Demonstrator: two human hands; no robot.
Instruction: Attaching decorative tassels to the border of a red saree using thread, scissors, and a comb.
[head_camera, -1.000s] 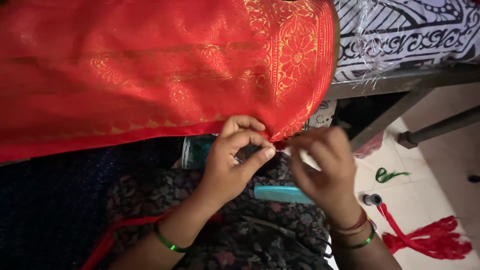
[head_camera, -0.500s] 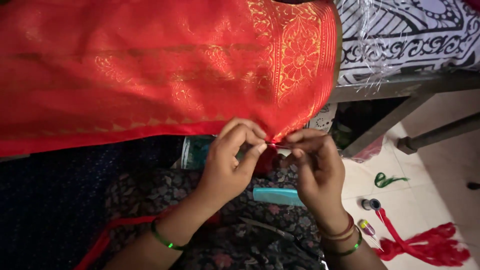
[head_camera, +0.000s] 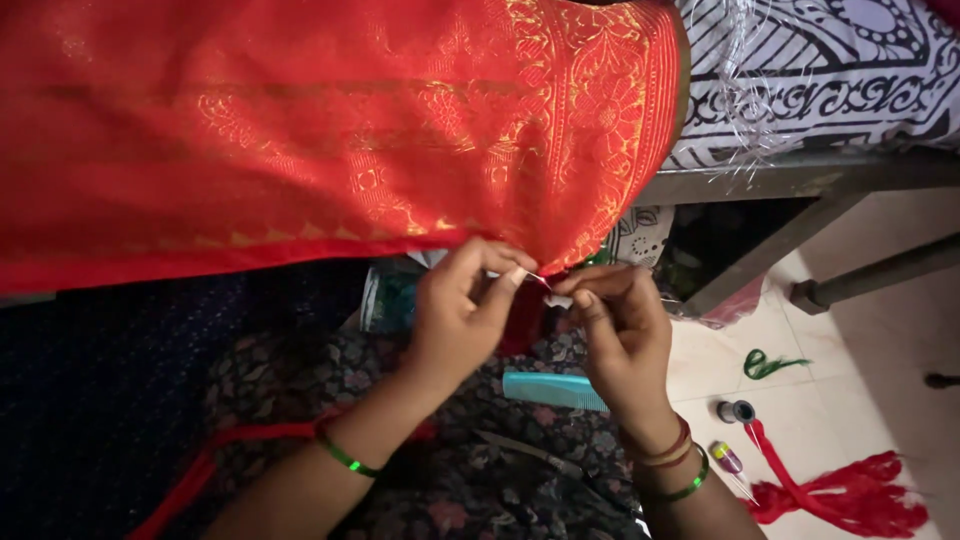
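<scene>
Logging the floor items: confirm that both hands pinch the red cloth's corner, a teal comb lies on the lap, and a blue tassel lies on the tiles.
Wrong only on colour: the head view shows a red tassel on the tiles. Both the left hand and right hand pinch the red cloth corner, and the teal comb lies on the lap.

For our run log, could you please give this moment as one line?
left hand: pinching red gold-patterned fabric edge | right hand: pinching same edge | teal plastic comb: on lap

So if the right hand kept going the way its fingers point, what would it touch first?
The right hand points up and left, so it would probably meet the left hand's fingertips first, at the corner of the red cloth they both pinch. Depth is hard to judge here.
</scene>
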